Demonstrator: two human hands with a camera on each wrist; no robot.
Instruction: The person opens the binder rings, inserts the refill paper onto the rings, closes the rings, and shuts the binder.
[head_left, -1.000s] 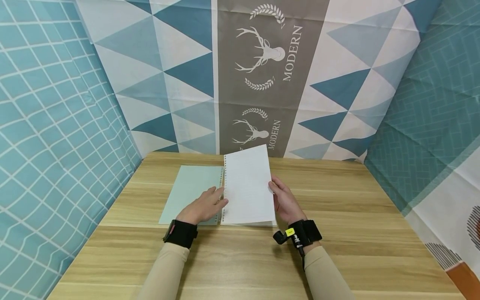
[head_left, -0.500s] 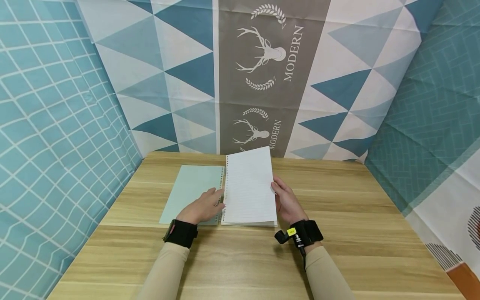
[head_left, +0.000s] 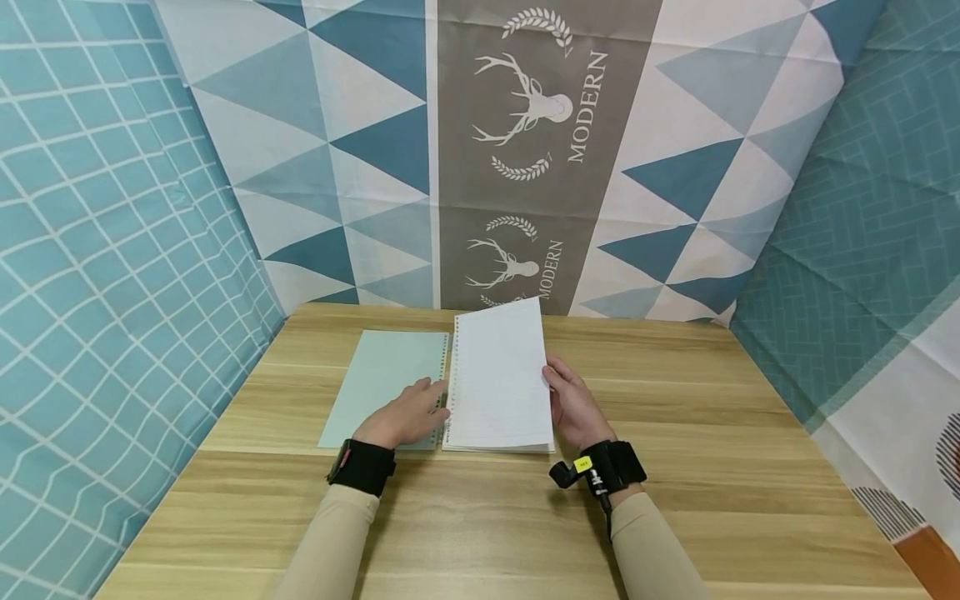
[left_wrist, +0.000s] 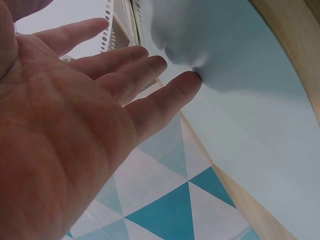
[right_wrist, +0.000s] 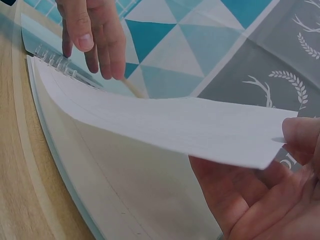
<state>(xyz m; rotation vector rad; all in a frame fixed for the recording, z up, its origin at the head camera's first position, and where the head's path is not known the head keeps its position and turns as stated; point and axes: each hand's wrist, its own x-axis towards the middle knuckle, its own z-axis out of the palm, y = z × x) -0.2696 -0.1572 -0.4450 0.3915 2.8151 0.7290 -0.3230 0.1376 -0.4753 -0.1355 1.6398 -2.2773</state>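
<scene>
A ring-bound notebook lies spread on the table. Its pale green cover (head_left: 390, 358) is folded out to the left, and white lined pages (head_left: 498, 379) are on the right. In the head view my right hand (head_left: 576, 408) pinches the right edge of a raised page; the right wrist view shows the page bowed up, with the thumb (right_wrist: 300, 132) on top and fingers beneath. My left hand (head_left: 405, 414) is by the binding over the cover, fingers fairly straight. In the left wrist view the little fingertip (left_wrist: 192, 80) meets the cover. Clear rings (right_wrist: 60, 62) join both halves.
The wooden table (head_left: 480, 517) extends around the notebook. Behind it hangs a patterned cloth (head_left: 510, 167) with triangles and deer heads. A blue checked cloth (head_left: 112, 208) hangs at the left, and a teal one (head_left: 847, 208) at the right.
The raised page's upper edge has sunk slightly, and its left edge has shifted a little right. My right hand has moved slightly right, still pinching it. The left hand stays nearly in place.
</scene>
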